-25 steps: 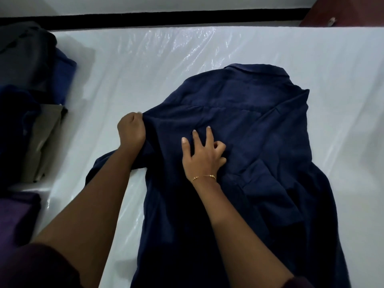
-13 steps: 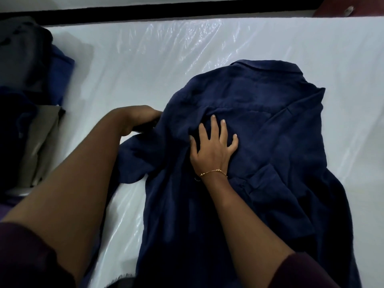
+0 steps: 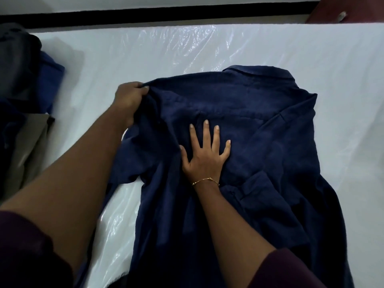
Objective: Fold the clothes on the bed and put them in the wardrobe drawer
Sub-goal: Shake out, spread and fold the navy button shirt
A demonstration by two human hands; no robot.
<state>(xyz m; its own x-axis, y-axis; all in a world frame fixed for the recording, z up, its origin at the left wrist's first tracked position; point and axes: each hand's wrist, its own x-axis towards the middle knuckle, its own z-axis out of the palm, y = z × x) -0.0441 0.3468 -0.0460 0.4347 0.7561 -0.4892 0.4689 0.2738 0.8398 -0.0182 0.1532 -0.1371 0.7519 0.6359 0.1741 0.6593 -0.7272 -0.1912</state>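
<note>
The bed (image 3: 270,48), wrapped in clear plastic, carries a navy shirt (image 3: 259,163) spread from the centre down to 6 o'clock, collar toward 12. A pile of dark clothes (image 3: 20,84) sits at 9 o'clock. The left hand (image 3: 129,100) pinches the shirt's shoulder edge at 10 o'clock, its grip curled round the cloth, while the right hand (image 3: 204,156), grip spread, presses flat on the shirt's middle.

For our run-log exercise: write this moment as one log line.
step: folding shirt | left hand: grips navy shirt shoulder | right hand: pressed flat on shirt | surface: bed | drawer: unseen
</note>
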